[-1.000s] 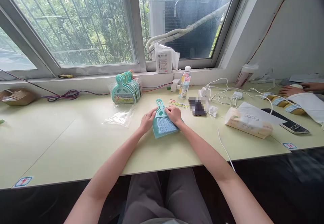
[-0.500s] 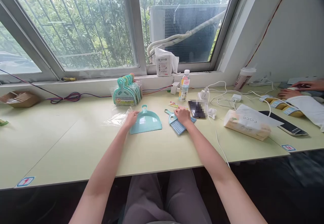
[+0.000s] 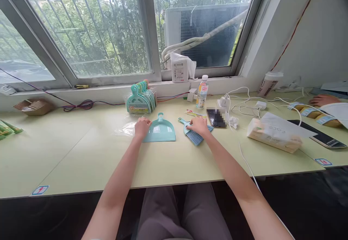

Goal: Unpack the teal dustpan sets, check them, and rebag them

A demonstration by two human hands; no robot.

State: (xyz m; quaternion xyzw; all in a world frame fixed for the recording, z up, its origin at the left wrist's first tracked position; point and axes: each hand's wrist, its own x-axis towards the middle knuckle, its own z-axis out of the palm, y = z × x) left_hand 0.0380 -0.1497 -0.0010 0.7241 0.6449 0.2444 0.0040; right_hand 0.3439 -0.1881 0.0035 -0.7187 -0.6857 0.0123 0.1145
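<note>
A light teal dustpan (image 3: 161, 131) lies flat on the table, its looped handle pointing away from me. My left hand (image 3: 143, 126) is closed on its left edge. To the right lies a small hand brush (image 3: 194, 137) with a teal handle and blue bristles. My right hand (image 3: 199, 125) rests over the brush with fingers bent around it, and bristles show on both sides of the hand. A clear plastic bag (image 3: 126, 129) lies left of my left hand. Behind it stand several bagged dustpan sets (image 3: 140, 100). A colourful printed strip (image 3: 192, 113) lies behind my right hand.
Beyond the brush are a phone (image 3: 216, 117), a drink bottle (image 3: 202, 92) and tangled white cables (image 3: 246, 106). A tissue pack (image 3: 273, 137) lies to the right, near a co-worker's hand (image 3: 325, 100). A cardboard box (image 3: 38, 106) stands far left.
The view has turned slightly left, so things appear further right. The dustpan's front edge lies more level in view. Both my hands stay in place; one co-worker's hand has left the view.
</note>
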